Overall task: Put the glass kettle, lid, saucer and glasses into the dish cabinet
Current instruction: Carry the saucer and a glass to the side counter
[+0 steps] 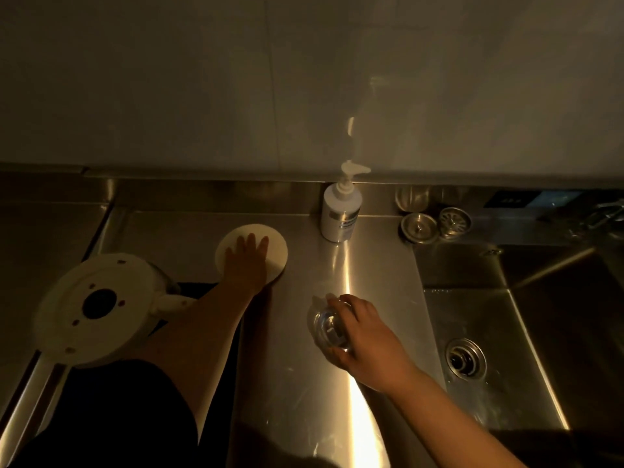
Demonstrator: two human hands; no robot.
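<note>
The right hand (363,336) sits nearest, on the steel counter (293,400) just left of the sink (526,332); its fingers are curled around a clear glass (329,327), fingertips on the far rim and thumb on the near side, so the glass lies under the left part of the palm; whether the glass rests on the counter or is lifted I cannot tell. To the left, at the near-left edge, an upturned glass kettle (98,307) shows its pale round base with a dark centre hole, its body mostly hidden beneath; it stands beside the left forearm, touching or nearly so. Farther in, the left hand (246,261) lies flat with fingers straight and slightly spread, pressed palm-down on a white round saucer (278,251); the saucer rests on the counter, its far and right rim showing past the fingers. Beyond, against the back upstand, a white pump bottle (341,211) stands upright, well apart from both hands; to its right, two metal sink strainers (435,222) lie side by side at the far edge of the sink; a drain (466,358) sits in the basin.
</note>
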